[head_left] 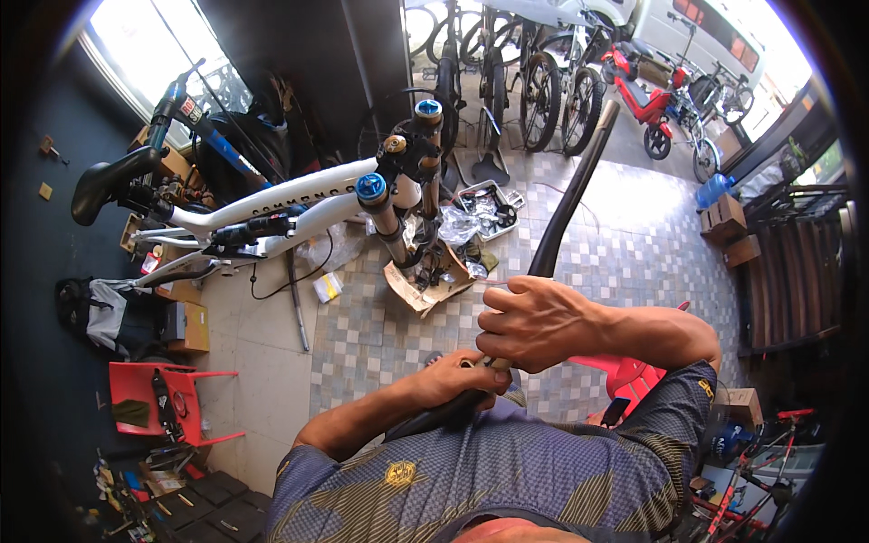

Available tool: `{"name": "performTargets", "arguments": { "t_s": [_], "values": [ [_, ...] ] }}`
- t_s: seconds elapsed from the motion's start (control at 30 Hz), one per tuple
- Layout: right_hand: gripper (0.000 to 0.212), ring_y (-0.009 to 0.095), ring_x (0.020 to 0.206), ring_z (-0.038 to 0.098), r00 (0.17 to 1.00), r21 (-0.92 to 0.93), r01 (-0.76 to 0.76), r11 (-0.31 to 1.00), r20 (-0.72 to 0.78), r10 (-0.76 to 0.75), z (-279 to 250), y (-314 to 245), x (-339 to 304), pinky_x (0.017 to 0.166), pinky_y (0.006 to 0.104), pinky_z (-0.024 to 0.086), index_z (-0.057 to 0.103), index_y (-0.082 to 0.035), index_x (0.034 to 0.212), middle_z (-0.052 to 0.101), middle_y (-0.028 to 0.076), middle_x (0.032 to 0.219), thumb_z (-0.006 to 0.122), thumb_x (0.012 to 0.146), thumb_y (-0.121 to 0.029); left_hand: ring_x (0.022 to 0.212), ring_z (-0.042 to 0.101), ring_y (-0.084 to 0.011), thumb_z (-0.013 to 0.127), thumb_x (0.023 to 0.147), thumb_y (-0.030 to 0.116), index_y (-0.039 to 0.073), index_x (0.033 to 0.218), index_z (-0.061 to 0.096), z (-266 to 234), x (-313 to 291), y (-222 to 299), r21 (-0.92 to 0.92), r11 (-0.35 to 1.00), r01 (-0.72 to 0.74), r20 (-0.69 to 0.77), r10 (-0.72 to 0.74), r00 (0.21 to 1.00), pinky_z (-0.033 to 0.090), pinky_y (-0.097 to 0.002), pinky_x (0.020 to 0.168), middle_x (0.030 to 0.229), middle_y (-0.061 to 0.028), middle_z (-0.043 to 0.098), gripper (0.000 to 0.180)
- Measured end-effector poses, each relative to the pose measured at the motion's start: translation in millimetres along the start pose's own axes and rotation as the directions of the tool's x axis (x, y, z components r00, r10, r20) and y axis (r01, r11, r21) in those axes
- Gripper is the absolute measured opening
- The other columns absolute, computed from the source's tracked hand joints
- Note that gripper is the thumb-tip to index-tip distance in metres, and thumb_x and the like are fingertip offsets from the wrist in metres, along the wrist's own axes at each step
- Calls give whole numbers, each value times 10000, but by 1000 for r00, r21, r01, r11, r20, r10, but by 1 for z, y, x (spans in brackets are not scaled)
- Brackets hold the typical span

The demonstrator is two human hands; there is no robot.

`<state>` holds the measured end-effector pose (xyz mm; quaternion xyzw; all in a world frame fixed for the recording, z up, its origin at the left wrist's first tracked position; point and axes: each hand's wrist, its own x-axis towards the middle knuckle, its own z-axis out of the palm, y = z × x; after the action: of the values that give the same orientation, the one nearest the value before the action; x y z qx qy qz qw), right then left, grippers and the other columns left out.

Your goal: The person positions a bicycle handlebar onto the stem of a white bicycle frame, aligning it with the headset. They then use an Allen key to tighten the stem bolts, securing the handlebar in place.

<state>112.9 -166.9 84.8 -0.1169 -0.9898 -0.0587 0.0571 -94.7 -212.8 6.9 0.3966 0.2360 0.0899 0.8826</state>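
Observation:
A long black bicycle handlebar [568, 213] slants across in front of my chest, with a pale bare tip at its far upper-right end. My right hand [543, 324] is closed in a fist around it near the middle. Just below and to the left, my left hand [457, 380] is wrapped round the lower part, close against my shirt. Something small and pale shows between the left fingers; its kind is unclear. To the left stands a white bicycle frame [299, 190] with a suspension fork [389, 226] whose caps are blue, apart from both hands.
Below the fork, an open cardboard box [421, 303] and a tray of parts [493, 213] rest on the tiled floor. A red chair [149, 407] holding tools is at left. Pink plastic seat [629, 385] stands by my right arm. Several bicycles [541, 100] line the back.

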Motion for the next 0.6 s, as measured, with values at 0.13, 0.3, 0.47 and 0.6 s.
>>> {"name": "performTargets", "arguments": {
  "t_s": [0.13,0.3,0.47,0.6],
  "values": [
    [176,149,810,515,995,-6,-44,999,92,44,-13,-2,-1,629,289,417,607,-160,727,531,-59,717,691,711,-315,685,556,-98,664,945,292,42,927,609,3,-3,2,105,994,17,-5,-17,1000,431,-268,640,759,-13,585,256],
    [145,145,812,564,997,-103,-44,994,62,51,-18,4,-3,641,289,447,633,-142,738,604,-27,779,673,756,-280,661,558,-81,657,952,373,59,919,633,3,-7,8,192,981,-8,-63,20,998,425,-251,601,737,5,599,317],
    [82,148,711,617,939,-439,-311,843,-4,344,-28,75,-55,549,299,482,633,-141,783,596,4,790,655,792,-220,682,547,-84,687,941,349,56,927,633,0,-16,-3,261,959,113,-139,-79,987,437,-253,638,753,2,588,299],
    [86,130,703,609,956,-607,-278,745,-95,279,-22,100,-62,546,275,495,609,-134,886,566,8,898,644,835,-194,709,559,-91,695,935,343,51,949,636,-3,-7,-3,117,990,76,-102,-64,993,451,-250,657,768,1,588,298]
  ]
}}
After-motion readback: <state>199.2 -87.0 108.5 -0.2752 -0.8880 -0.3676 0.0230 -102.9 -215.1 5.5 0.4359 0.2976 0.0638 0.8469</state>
